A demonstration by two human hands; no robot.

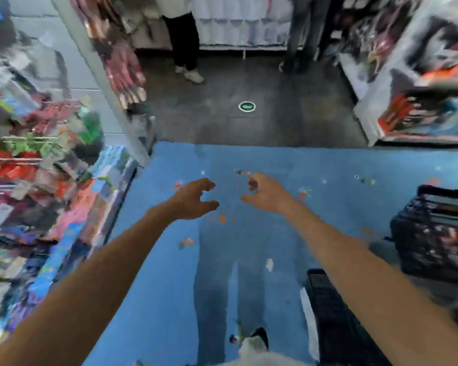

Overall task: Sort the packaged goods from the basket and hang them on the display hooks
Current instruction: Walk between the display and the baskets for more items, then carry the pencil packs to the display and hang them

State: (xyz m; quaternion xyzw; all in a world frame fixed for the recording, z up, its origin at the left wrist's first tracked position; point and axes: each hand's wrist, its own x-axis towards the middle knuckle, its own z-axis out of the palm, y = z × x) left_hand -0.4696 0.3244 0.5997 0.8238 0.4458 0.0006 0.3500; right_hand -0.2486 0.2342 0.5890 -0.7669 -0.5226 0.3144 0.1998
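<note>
Both my arms reach forward over a blue floor mat [328, 167]. My left hand [193, 198] has loosely curled fingers and holds nothing. My right hand [265, 191] is likewise loosely curled, with nothing in it. A black basket [434, 233] with packaged goods inside stands at the right on the floor. A second black basket [336, 320] sits by my right forearm, its contents hidden. On the left, a display rack [37, 165] carries many colourful hanging packages; the picture is blurred there, so the hooks cannot be made out.
A white shelf upright [98, 75] ends the left rack. Another shelf with packaged goods [421, 120] stands at the right. Two people's legs [185, 43] stand in the aisle ahead, beyond a green floor marker [247, 106]. My own legs [217, 286] show below.
</note>
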